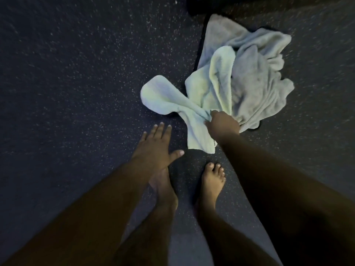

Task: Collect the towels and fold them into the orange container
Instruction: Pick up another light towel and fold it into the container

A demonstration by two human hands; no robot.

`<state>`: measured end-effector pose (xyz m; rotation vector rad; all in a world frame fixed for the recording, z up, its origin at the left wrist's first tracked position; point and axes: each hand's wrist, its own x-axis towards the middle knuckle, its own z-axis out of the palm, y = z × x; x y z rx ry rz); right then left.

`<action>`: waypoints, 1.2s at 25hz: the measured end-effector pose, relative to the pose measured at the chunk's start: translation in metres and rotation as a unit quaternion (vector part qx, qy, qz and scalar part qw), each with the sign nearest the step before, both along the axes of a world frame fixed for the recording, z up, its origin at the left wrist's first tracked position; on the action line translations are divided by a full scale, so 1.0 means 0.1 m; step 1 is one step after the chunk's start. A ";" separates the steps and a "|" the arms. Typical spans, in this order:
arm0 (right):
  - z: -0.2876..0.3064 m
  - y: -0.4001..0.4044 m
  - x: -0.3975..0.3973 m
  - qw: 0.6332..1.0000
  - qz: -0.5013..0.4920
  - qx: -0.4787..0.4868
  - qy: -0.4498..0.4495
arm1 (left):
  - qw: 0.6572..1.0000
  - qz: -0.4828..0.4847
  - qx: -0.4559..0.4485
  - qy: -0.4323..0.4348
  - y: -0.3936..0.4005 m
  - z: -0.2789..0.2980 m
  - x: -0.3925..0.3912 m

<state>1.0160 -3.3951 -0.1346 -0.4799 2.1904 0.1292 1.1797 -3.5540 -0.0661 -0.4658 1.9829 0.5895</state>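
Two towels lie crumpled together on the dark speckled floor. A pale green towel spreads to the left and front, and a grey towel is bunched behind it to the right. My right hand grips a gathered fold of the pale green towel where the two towels meet. My left hand hovers with fingers spread flat, left of the towels and touching nothing. The orange container is not in view.
My bare feet stand on the floor just in front of the towels. A dark object sits at the top edge behind the grey towel. The speckled floor stretches to the left.
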 end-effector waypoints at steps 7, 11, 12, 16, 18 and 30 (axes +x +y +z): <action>1.19 0.05 0.20 0.996 0.080 -0.021 0.036 | 0.998 0.067 -0.003 -0.015 -0.06 0.87 0.13; 2.54 -0.12 0.27 0.991 0.115 -0.057 0.023 | 0.994 0.104 -0.016 -0.008 0.02 2.13 0.33; 2.92 -0.18 0.31 0.988 0.138 -0.067 0.026 | 0.991 0.129 -0.027 -0.004 0.06 2.54 0.41; 4.34 -0.34 0.58 0.959 0.256 -0.111 0.050 | 0.970 0.235 -0.056 0.016 0.30 4.11 0.80; 4.94 -0.34 0.75 0.934 0.320 -0.143 0.073 | 0.949 0.308 -0.068 0.007 0.53 4.71 1.11; 7.14 -0.19 2.94 0.712 0.635 -0.296 -0.039 | 0.708 0.674 -0.205 0.031 2.61 6.73 3.37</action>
